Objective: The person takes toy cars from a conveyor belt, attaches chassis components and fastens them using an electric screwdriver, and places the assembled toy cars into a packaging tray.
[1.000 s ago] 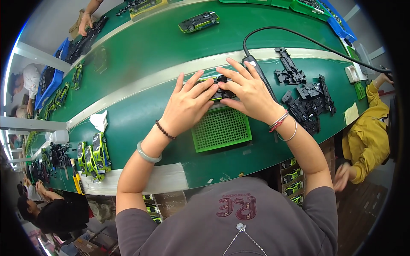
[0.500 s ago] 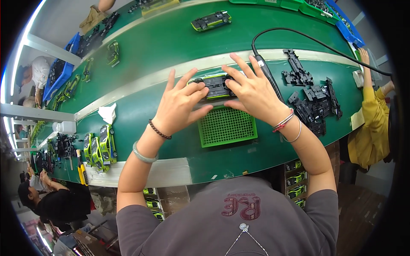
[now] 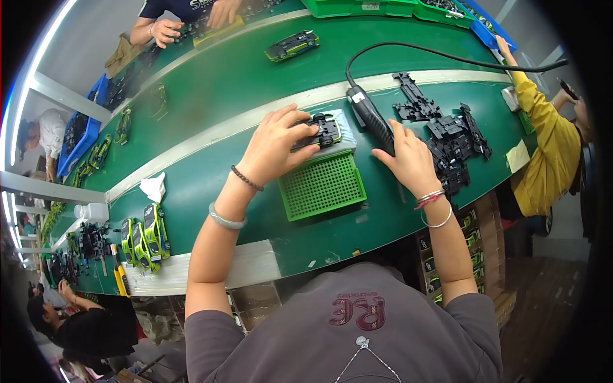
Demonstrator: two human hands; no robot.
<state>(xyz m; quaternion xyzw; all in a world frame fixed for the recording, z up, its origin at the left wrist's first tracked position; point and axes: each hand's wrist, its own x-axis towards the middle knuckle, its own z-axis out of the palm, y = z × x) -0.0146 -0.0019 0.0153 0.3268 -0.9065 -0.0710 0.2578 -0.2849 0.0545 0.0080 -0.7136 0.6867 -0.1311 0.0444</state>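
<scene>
My left hand (image 3: 276, 142) is closed over a toy car (image 3: 327, 131), which lies wheels up with its black underside and green rim showing. The car rests on a pale pad (image 3: 347, 131) behind a green perforated basket (image 3: 325, 188). At the right, my right hand (image 3: 410, 159) has its thumb and fingers around the lower part of a black electric screwdriver (image 3: 370, 118). The screwdriver lies slanted, its cord running off to the upper right. Beside that hand is a pile of black car chassis (image 3: 450, 134).
Green toy cars (image 3: 145, 239) stand at the left near a yellow-handled tool (image 3: 121, 279). Another upturned car (image 3: 292, 46) lies on the far green surface. Blue bins (image 3: 83, 127) and green bins (image 3: 361, 6) line the edges. Co-workers sit around, one in a yellow sleeve (image 3: 539, 127).
My right hand has left the car and moved right and down to the screwdriver. My left hand stays at the car. A co-worker's hands have come into view at the far side.
</scene>
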